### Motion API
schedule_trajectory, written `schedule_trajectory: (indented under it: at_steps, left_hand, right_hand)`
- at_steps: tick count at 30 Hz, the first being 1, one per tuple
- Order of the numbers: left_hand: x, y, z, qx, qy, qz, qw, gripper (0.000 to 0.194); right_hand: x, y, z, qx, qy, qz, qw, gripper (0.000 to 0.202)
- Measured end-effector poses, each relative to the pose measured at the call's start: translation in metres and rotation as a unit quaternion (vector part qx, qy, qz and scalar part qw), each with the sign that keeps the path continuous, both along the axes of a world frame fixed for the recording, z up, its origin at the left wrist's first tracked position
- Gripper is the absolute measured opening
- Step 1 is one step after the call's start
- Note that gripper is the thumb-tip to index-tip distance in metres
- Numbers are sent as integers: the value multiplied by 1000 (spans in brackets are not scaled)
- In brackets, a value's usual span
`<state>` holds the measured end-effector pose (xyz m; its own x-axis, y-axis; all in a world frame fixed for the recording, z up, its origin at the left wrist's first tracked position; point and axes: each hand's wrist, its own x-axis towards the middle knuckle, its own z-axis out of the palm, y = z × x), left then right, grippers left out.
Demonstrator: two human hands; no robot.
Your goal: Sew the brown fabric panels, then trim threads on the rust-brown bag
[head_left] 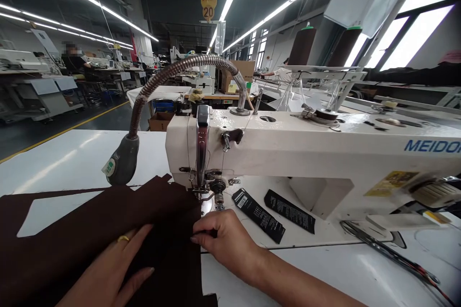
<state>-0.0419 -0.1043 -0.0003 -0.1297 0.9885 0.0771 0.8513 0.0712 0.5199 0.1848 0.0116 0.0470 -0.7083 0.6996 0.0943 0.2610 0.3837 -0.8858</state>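
1. Fabric [173,259], dark brown, lies under the left hand [113,264] and runs to the right hand [230,237].
2. Left fingers rest flat together on it, thumb held apart; a hard press there could drag the cloth askew.
3. Right thumb and forefinger pinch its edge; uneven pulling between the hands might pucker it.
4. Just beyond the right fingertips stands the presser foot [200,195] of the sewing machine [288,153]. A forward slip could put those fingertips under the needle, I judge.
5. Right of the right hand lie two black labels, one nearer [258,216] and one farther [290,211]; a sideways sweep of that wrist may knock them.
6. Beyond the left hand hangs a lamp head [124,160]; lifting the raised fold could bump it.
7. Far past both hands, two thread cones [303,47] stand upright; a snagged strand could break.
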Motion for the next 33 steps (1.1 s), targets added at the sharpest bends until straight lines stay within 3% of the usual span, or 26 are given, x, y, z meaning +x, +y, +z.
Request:
schedule_trajectory:
  at_steps: [4,8,11,16,23,33]
  left_hand:
    - [-6,19,26,-11,-40,60,997,63]
    - [11,42,46,-19,-64,29,997,50]
    - [24,53,43,-42,-122,15,992,34]
    - [25,61,34,-81,-188,60,977,38]
    - [24,60,35,-84,-155,43,983,45]
    - [22,57,28,-87,-148,37,984,43]
  right_hand:
    - [-6,4,-7,79,5,-23,997,12]
    - [-11,6,-12,118,-15,-35,992,12]
    - [-11,6,-11,143,-40,-28,989,11]
    - [-4,9,-7,123,-70,-22,990,5]
    - [-4,10,-13,40,-54,-52,996,11]
    - [-4,11,-13,37,-37,-49,997,13]
